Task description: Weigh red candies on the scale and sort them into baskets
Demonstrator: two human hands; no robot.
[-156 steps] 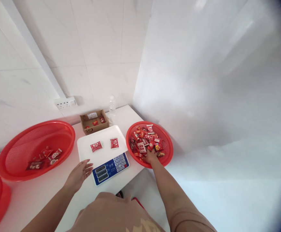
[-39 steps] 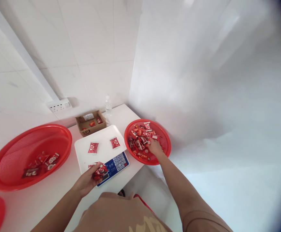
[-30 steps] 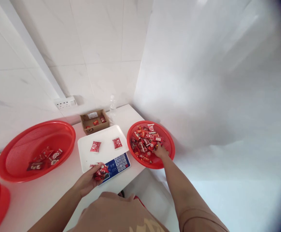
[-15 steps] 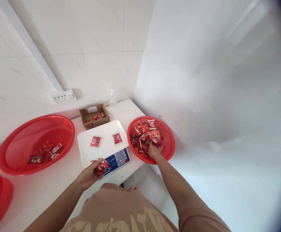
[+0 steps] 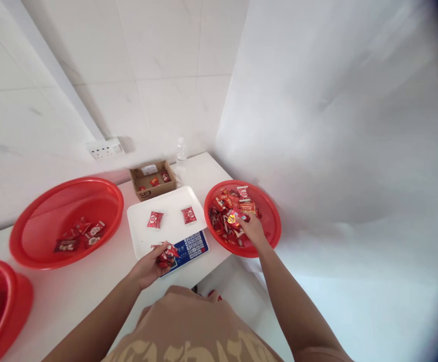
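Red candies fill the basket under the right hand, grip unclear. Left hand clutches packets over the scale.

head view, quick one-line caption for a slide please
At a digital scale, the left hand grips red candy packets while the right hand reaches into a red basket of loose packets.

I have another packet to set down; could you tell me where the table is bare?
Bare tabletop lies in front of the large red basket, left of the scale. Its tray has room around two packets. The small red basket is crowded, right hand in it; the left hand holds a bunch of packets over the scale's front.
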